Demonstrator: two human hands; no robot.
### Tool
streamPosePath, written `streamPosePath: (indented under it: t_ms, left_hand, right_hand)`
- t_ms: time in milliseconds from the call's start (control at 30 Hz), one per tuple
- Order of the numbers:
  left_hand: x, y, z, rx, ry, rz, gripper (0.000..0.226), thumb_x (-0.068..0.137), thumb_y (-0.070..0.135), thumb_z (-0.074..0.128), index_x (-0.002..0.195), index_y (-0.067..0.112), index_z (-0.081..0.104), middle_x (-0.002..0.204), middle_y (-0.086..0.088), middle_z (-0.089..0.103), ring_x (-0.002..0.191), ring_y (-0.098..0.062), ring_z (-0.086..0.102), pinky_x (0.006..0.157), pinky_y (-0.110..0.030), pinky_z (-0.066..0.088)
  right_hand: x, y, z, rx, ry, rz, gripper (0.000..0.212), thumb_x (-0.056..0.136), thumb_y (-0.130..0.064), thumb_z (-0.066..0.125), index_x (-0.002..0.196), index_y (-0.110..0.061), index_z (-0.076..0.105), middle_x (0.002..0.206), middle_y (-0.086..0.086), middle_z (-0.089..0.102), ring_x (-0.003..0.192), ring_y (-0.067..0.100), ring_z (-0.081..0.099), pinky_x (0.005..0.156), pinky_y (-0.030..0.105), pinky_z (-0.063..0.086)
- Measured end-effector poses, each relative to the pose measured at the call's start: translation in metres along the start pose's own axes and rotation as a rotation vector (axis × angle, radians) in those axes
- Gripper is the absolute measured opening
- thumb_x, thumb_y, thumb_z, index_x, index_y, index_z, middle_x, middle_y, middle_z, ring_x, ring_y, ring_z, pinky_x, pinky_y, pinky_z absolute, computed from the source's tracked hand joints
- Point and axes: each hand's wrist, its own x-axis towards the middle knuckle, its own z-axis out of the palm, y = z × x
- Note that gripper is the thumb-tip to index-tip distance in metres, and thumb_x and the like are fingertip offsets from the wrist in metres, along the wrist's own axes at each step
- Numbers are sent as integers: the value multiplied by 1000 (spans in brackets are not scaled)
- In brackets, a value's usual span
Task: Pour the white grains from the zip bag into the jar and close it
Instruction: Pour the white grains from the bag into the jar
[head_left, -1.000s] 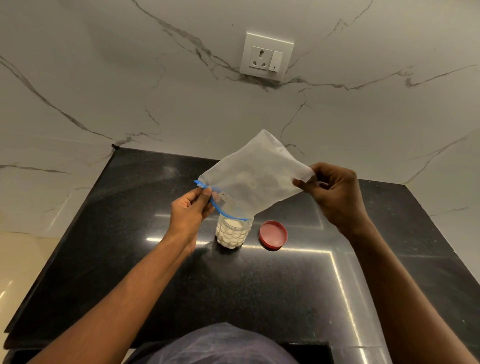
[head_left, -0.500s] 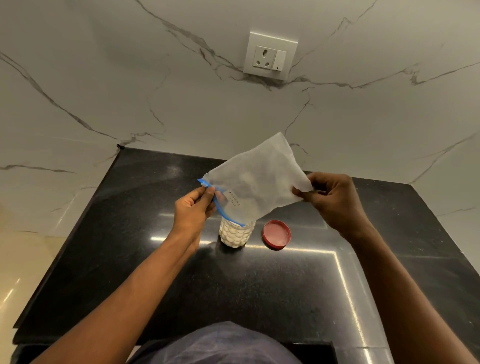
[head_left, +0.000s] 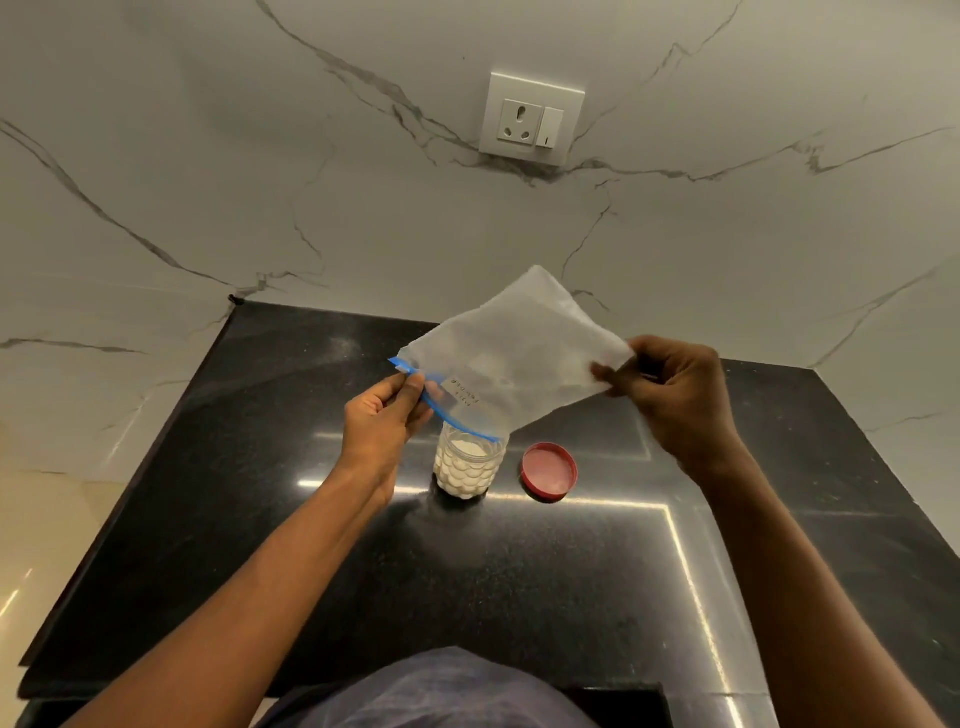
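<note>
The left hand (head_left: 382, 421) pinched the bag (head_left: 514, 358) at its blue zip edge; the right hand (head_left: 675, 395) gripped its far corner, raised. Over the last second the bag had flattened, nearly empty, its mouth over the jar (head_left: 467, 462). Grains filled the jar on the desk (head_left: 260, 519). The lid (head_left: 549, 472) lay just right, so capping probably came next.

Two bare hands tilt a translucent plastic zip bag with a blue seal (head_left: 514, 358) over a clear textured jar of white grains (head_left: 469, 462) on a black stone counter (head_left: 260, 519). The left hand (head_left: 382, 418) pinches the seal, the right hand (head_left: 675, 395) a far corner. A round red lid (head_left: 549, 472) lies just right of the jar.
</note>
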Motion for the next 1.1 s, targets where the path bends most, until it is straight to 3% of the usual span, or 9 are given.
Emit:
streamPosePath:
  t_ms: [167,267,400,533,667,800,900,1000,1100]
  left_hand:
    - [-1,1,0,-3,15,1,14,101,16,67,110,17,78,105,-5,83,106,-23,78,78,-24,63]
    - [-1,14,10,-2,14,69,14,101,19,68,108,15,79,105,-7,82,109,-25,76,88,-29,63]
    - [2,53,35,106,3,238,18,100,27,70,108,13,79,110,-7,81,109,-25,76,100,-40,59]
    - [4,99,64,242,-58,404,18,98,34,72,94,17,79,91,3,82,83,-14,79,74,-27,64]
    - [3,130,87,401,-139,538,21,90,36,81,84,17,81,77,0,81,71,-16,79,70,-38,67]
    - [3,143,96,684,-308,611,24,89,36,83,88,12,81,76,-3,81,70,-23,78,65,-34,65]
    - [0,142,102,848,-398,672,25,88,38,84,84,13,80,72,-1,79,67,-22,76,63,-30,62]
    - [-2,139,106,915,-476,667,24,86,37,85,83,14,80,71,2,78,64,-11,75,60,-22,61]
    - [-2,136,106,893,-505,605,24,85,36,86,86,12,81,76,-1,79,69,-13,78,65,-31,66]
  right_hand:
    - [0,1,0,-88,-83,23,16,87,-8,81,91,-23,78,88,2,79,83,22,76,77,45,65]
    - [-3,3,-8,85,92,69,8,87,-12,82,94,-14,77,87,12,78,85,35,76,76,47,66]
    - [-15,6,-15,333,117,201,25,80,-25,84,101,-12,78,101,14,80,96,34,77,78,38,66]
    - [-36,15,3,566,48,390,31,71,-22,86,101,-17,81,108,13,80,101,31,75,79,35,65]
    - [-56,23,25,536,-108,508,60,70,-11,91,125,-14,68,117,10,78,114,35,72,90,44,62]
    - [-62,21,22,543,-100,468,94,62,-21,97,144,-26,52,132,3,72,122,27,69,99,46,58]
    - [-60,14,17,587,45,398,89,66,-35,91,145,-28,50,133,-1,69,124,24,67,98,46,59]
    - [-51,3,11,420,224,319,84,70,-51,84,144,-26,51,138,5,63,122,25,67,97,44,60]
    - [-37,-7,-1,293,293,220,83,66,-53,87,141,-37,54,143,0,60,126,18,64,94,33,60]
